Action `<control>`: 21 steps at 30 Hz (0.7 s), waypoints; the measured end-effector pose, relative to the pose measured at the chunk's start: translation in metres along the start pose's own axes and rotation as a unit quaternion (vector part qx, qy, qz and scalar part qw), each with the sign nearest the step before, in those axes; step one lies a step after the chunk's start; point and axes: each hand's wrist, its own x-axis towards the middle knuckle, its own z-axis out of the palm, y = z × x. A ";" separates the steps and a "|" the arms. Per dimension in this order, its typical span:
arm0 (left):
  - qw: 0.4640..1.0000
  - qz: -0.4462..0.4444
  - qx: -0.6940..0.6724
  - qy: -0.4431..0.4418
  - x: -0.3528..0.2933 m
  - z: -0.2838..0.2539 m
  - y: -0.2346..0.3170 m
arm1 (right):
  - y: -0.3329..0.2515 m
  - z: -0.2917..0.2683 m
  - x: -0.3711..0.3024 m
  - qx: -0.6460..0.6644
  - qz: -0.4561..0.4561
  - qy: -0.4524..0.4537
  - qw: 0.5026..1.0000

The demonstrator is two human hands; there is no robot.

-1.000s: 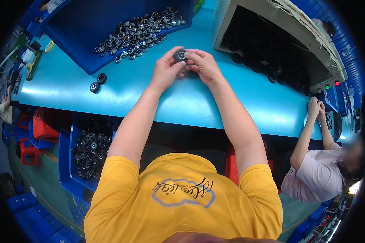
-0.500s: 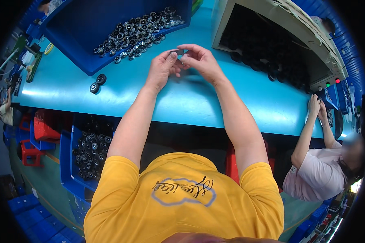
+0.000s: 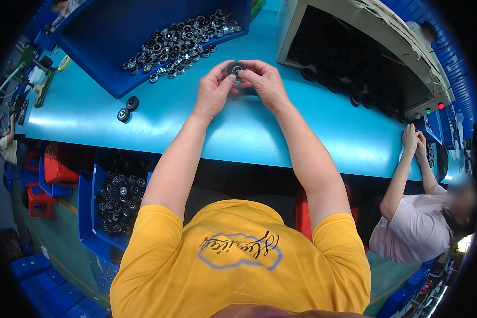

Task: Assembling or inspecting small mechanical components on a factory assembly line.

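Between both hands I hold a small black wheel with a silvery centre, its round face turned up toward me. My left hand grips its left side, thumb near the lower rim. My right hand closes on the right side, with the thumb pressed to the wheel's face. The hands are raised over the turquoise table. Two more black wheels, one a little nearer and one farther, lie on the table to the left.
A tipped blue bin spills shiny metallic hubs at the far left. On the right, an open-fronted box machine holds many black tyres. Below the table's left edge stands a crate of wheels. A co-worker sits at right.
The wheel has been turned from nearly edge-on to face up toward me. Both hands have shifted slightly, and my right thumb now lies on the wheel's face.
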 end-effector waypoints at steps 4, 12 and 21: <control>0.998 0.019 0.054 0.019 -0.002 -0.001 -0.004 | 0.003 0.004 0.001 0.002 0.004 0.008 1.000; 0.968 0.133 0.209 0.045 -0.002 0.000 0.006 | -0.001 0.000 -0.004 0.119 0.010 -0.068 0.990; 0.977 0.141 0.160 0.014 -0.006 0.005 0.020 | -0.002 -0.003 -0.002 0.071 -0.043 -0.068 0.994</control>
